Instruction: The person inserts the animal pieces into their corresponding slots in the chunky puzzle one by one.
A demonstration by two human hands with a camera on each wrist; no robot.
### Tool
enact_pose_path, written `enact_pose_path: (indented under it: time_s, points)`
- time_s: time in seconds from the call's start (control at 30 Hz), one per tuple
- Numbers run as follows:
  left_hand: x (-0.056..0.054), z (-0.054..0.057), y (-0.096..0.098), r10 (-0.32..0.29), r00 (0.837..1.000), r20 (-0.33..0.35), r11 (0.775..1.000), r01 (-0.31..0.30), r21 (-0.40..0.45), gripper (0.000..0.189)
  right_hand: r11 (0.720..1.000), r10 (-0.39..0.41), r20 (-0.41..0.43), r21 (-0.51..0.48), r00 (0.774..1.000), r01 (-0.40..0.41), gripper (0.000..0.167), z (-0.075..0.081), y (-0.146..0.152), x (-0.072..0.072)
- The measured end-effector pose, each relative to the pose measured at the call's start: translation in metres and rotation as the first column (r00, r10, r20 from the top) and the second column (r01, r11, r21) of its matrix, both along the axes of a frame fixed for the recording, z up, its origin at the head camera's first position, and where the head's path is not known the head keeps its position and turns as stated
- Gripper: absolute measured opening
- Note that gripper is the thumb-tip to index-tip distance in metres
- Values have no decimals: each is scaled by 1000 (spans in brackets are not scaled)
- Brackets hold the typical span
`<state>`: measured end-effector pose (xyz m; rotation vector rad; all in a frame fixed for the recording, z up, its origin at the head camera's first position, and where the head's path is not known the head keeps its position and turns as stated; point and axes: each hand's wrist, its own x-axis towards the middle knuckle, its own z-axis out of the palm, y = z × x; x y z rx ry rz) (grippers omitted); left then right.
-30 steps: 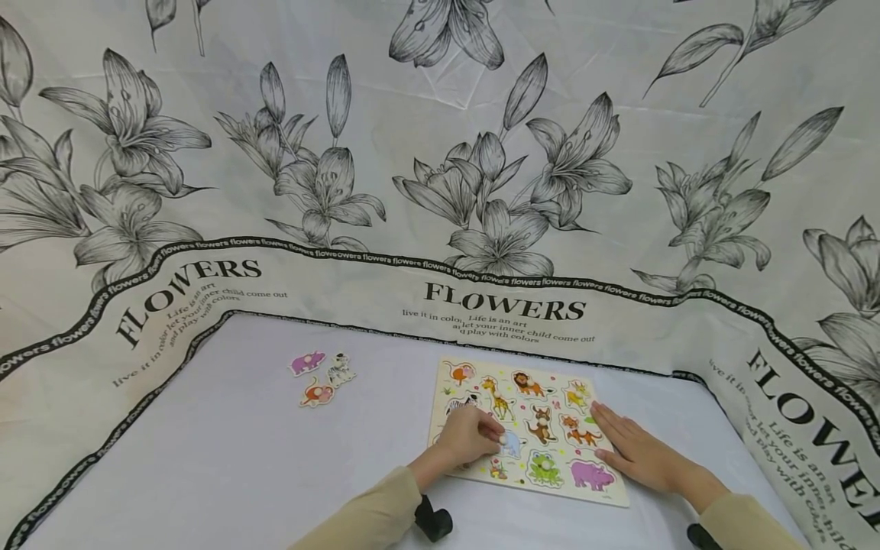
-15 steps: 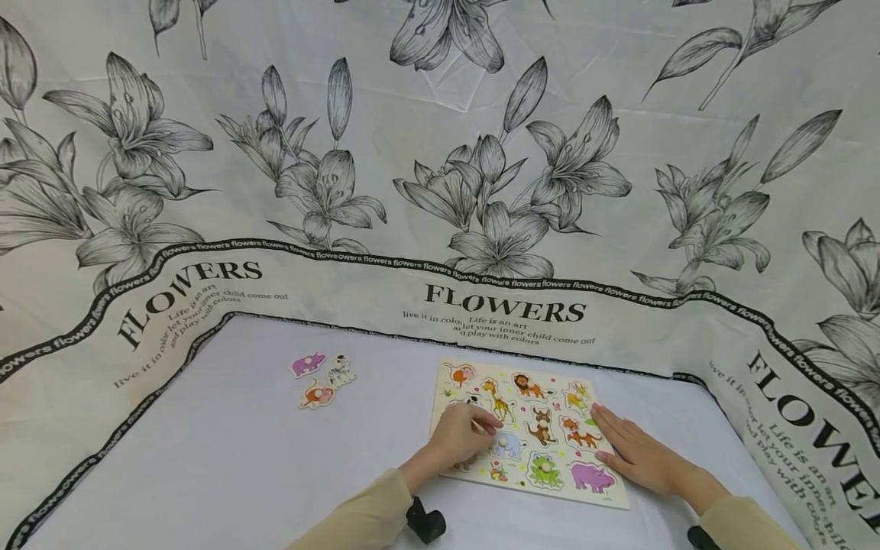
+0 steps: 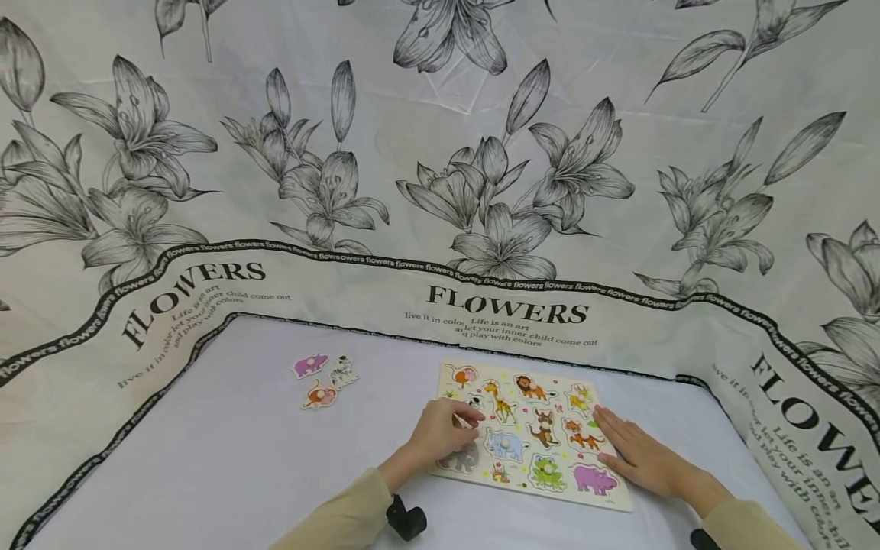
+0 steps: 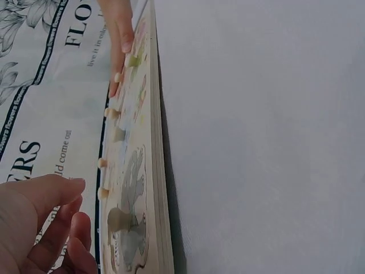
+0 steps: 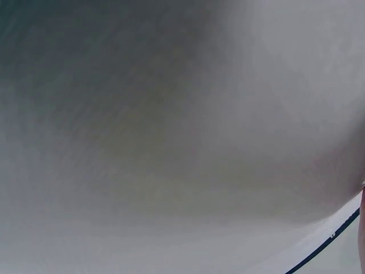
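Observation:
A wooden animal puzzle board lies flat on the white cloth. My left hand hovers over its left part, between the zebra and a grey animal at the lower left. In the left wrist view its thumb and fingers are loosely bent, apart, with nothing between them; a knob on the grey animal stands beside the fingertips. The blue elephant piece sits in the board, right of this hand. My right hand rests with straight fingers on the board's right edge. The right wrist view is mostly blurred cloth.
Loose puzzle pieces lie on the cloth to the left: a purple hippo, a black-and-white animal and an orange-red animal. A curtain printed with flowers rises behind the board.
My left hand has drawn back leftward from the blue elephant's knob, uncovering the elephant and part of the grey animal. My right hand stays on the board's edge.

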<state>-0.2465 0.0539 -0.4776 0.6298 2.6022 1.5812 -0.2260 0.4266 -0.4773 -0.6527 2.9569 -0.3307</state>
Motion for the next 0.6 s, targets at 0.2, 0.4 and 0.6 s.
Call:
enact_pose_path:
  time_s: [0.2,0.4,0.6]
  points:
    - [-4,-1,-17,27,999,-29,1000,-27,-8,18,1000,8,-14,12,1000,-8,71,-1,2,-1]
    - [-7,-2,-36,53,997,-51,999,-53,0,19,998,55,-77,13,996,-54,69,-7,6,-1]
    - [-9,-6,-57,79,994,-74,997,-80,-15,19,998,54,-63,13,997,-54,69,-8,6,-3]
